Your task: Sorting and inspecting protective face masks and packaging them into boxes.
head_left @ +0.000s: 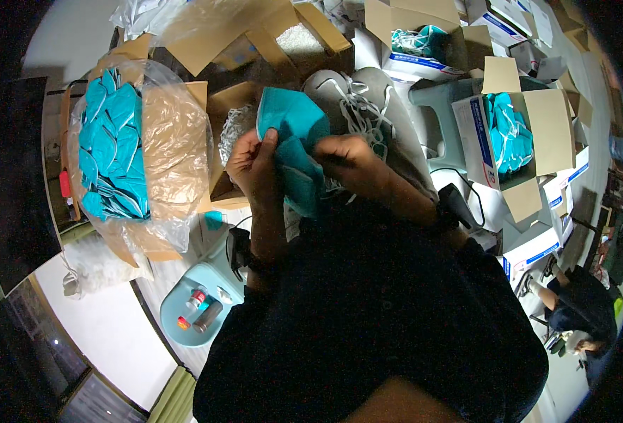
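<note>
A teal cloth-like face mask (pixel 294 116) is spread open in front of my body. My left hand (pixel 255 158) grips its left edge, thumb pressed on the near face. At the mask's right edge is my right hand (pixel 350 158), its fingers closed together; whatever they pinch is hidden. Below them hangs a second teal fold (pixel 301 180); I cannot tell whether it belongs to the same mask. White straps (pixel 361 116) lie in a tangle on the grey cloth (pixel 401 123) just beyond my right hand.
A plastic-lined carton (pixel 177 141) of teal masks stands left, beside a box of white straps (pixel 235 130). To the right, a white carton (pixel 477 137) holds strapped masks. A light-blue stool (pixel 174 314) carries a bottle. Another person (pixel 572 310) sits at the lower right.
</note>
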Motion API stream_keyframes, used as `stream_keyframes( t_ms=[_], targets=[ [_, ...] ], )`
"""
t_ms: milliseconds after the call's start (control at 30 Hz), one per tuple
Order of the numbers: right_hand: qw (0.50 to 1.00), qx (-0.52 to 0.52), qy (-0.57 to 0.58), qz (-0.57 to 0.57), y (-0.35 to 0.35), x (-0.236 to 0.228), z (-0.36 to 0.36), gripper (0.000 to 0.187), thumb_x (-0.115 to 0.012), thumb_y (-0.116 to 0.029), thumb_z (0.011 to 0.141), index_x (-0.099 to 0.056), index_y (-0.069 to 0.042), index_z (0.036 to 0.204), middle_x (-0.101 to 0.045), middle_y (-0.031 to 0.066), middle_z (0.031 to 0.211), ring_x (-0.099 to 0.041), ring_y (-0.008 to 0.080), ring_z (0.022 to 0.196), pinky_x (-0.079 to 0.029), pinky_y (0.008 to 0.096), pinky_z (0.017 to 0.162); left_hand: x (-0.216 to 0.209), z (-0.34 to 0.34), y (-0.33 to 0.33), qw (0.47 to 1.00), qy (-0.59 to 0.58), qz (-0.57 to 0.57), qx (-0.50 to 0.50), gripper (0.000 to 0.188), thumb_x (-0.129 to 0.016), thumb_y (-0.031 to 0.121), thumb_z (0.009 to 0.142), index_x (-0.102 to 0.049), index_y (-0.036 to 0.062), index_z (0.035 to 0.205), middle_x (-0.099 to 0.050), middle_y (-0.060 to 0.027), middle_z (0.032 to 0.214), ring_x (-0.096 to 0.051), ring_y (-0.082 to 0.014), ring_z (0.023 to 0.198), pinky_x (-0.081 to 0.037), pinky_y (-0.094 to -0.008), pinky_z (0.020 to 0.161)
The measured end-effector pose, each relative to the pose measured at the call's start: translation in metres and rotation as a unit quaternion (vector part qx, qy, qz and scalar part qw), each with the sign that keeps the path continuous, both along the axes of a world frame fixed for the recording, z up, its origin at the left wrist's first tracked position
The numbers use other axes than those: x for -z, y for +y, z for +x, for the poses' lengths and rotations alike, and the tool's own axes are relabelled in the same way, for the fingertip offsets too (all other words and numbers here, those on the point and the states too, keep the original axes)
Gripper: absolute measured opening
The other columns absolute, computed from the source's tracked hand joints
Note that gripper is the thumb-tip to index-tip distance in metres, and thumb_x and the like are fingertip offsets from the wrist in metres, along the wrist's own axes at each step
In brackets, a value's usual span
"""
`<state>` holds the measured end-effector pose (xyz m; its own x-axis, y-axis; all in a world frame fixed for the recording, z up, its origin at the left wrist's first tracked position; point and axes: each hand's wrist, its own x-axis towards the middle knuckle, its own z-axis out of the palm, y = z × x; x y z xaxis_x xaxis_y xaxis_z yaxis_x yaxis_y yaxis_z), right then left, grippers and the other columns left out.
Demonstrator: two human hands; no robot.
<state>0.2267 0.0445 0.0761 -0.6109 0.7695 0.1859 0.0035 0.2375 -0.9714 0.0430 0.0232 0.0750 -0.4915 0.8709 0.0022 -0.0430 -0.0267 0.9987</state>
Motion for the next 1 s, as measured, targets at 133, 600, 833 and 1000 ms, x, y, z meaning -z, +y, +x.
stream_keyframes(
  t_ms=[133,600,833,1000],
  targets=[
    [0.993,-0.027,0.049,-0.105,0.004,0.002,0.006,0.011,-0.060,-0.006,0.086,-0.054,-0.002,0.078,-0.049,0.0025,0.070,-0.048,0.0084,0.066,-0.040,0.0261,0.059,0.002,-0.006,0.005,1.000,0.005,0.017,0.003,0.008,-0.067,0.006,0.083,-0.065,-0.0017,0.086,-0.064,-0.0018,0.072,-0.052,-0.0050,0.060,-0.042,-0.0196,0.057],
    [0.959,0.125,-0.239,0.087,0.021,0.031,0.047,0.015,-0.059,-0.005,0.085,-0.065,-0.004,0.099,-0.064,0.0093,0.093,-0.059,0.0200,0.086,-0.047,0.0307,0.077,0.018,-0.126,0.016,0.997,0.055,0.045,-0.036,0.011,-0.062,0.002,0.083,-0.064,0.0018,0.093,-0.062,-0.0017,0.080,-0.053,-0.0083,0.072,-0.043,-0.0219,0.068],
    [0.908,0.078,-0.281,0.300,0.026,0.058,0.008,0.020,-0.062,-0.001,0.077,-0.065,-0.004,0.096,-0.065,0.0137,0.097,-0.061,0.0285,0.091,-0.047,0.0370,0.084,0.039,-0.109,-0.005,0.963,-0.095,-0.249,-0.027,0.020,-0.053,0.020,0.089,-0.063,0.0027,0.086,-0.061,-0.0046,0.077,-0.056,-0.0140,0.067,-0.046,-0.0271,0.064],
    [0.945,0.003,-0.243,0.217,0.047,0.081,-0.015,0.015,-0.061,-0.002,0.079,-0.064,-0.003,0.094,-0.065,0.0149,0.095,-0.062,0.0312,0.086,-0.048,0.0377,0.084,0.026,-0.058,-0.017,0.968,-0.093,-0.220,0.073,0.023,-0.059,0.026,0.087,-0.063,0.0047,0.082,-0.058,-0.0016,0.065,-0.052,-0.0117,0.056,-0.045,-0.0265,0.055]
  ],
)
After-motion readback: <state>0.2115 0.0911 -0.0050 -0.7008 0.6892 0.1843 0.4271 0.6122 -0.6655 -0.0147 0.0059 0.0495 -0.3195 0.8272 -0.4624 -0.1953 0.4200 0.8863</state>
